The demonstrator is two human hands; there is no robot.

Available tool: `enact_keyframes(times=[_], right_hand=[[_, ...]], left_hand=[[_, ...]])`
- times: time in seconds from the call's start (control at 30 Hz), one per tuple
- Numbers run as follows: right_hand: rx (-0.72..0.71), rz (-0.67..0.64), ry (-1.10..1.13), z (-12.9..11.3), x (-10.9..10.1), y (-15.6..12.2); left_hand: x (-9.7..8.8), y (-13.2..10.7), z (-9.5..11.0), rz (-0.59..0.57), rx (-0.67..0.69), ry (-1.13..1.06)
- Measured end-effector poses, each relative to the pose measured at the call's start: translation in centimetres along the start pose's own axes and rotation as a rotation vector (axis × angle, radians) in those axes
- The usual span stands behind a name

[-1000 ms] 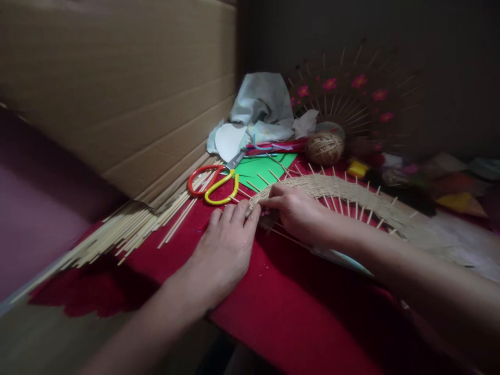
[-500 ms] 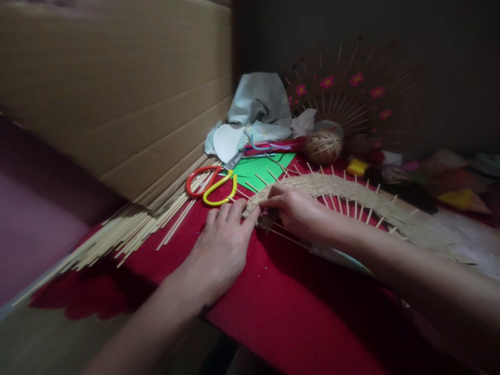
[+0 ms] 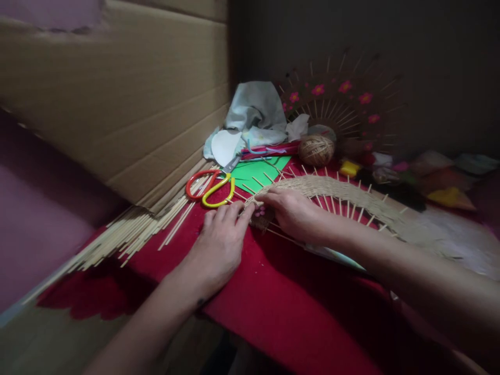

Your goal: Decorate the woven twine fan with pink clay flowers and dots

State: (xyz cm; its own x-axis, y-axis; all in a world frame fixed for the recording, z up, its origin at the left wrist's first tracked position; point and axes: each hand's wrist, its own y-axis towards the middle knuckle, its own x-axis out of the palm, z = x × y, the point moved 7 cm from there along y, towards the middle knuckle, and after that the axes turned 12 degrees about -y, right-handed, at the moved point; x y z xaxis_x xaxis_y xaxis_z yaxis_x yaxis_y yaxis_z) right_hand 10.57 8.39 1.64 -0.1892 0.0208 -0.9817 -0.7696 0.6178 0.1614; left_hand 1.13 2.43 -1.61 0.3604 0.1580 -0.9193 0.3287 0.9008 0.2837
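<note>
A half-round woven piece (image 3: 344,195) of pale twine on thin wooden spokes lies on the red cloth (image 3: 281,291). My left hand (image 3: 221,237) rests flat on the cloth, fingers stretched out, their tips touching the left end of the weave. My right hand (image 3: 291,211) lies over that same end, fingers curled and pinching at the woven edge. What the fingers pinch is too small to make out.
Orange and yellow scissors (image 3: 209,186) lie just beyond my left hand, beside a bundle of thin sticks (image 3: 128,232) along a cardboard sheet (image 3: 117,99). Further back are green paper (image 3: 260,171), a twine ball (image 3: 316,150), grey cloth (image 3: 255,109) and a finished flowered fan (image 3: 344,112).
Both hands stay at the left end of the weave with only slight finger shifts. The view has tilted up a little, so everything sits slightly lower and further left.
</note>
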Motion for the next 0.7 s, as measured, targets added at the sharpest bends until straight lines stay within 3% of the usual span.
enact_keyframes(times=[0.13,0.27,0.47,0.6,0.7], right_hand=[[-0.005,0.01,0.006,0.1,-0.1,-0.1],[0.073,0.03,-0.078,1.0,-2.4,-1.3],[0.176,-0.088,-0.191,3.6,-7.2,-7.4],[0.358,-0.188,-0.258,5.3,-6.9,-11.6],[0.346,-0.168,-0.303,5.3,-5.3,-12.6]], left_hand=[[-0.1,0.0,0.0,0.013,-0.004,0.003],[-0.2,0.0,0.0,0.006,0.002,0.0],[-0.2,0.1,-0.3,0.054,0.025,0.004],[-0.2,0.2,-0.3,0.071,0.041,0.01],[-0.2,0.2,-0.3,0.073,0.033,0.013]])
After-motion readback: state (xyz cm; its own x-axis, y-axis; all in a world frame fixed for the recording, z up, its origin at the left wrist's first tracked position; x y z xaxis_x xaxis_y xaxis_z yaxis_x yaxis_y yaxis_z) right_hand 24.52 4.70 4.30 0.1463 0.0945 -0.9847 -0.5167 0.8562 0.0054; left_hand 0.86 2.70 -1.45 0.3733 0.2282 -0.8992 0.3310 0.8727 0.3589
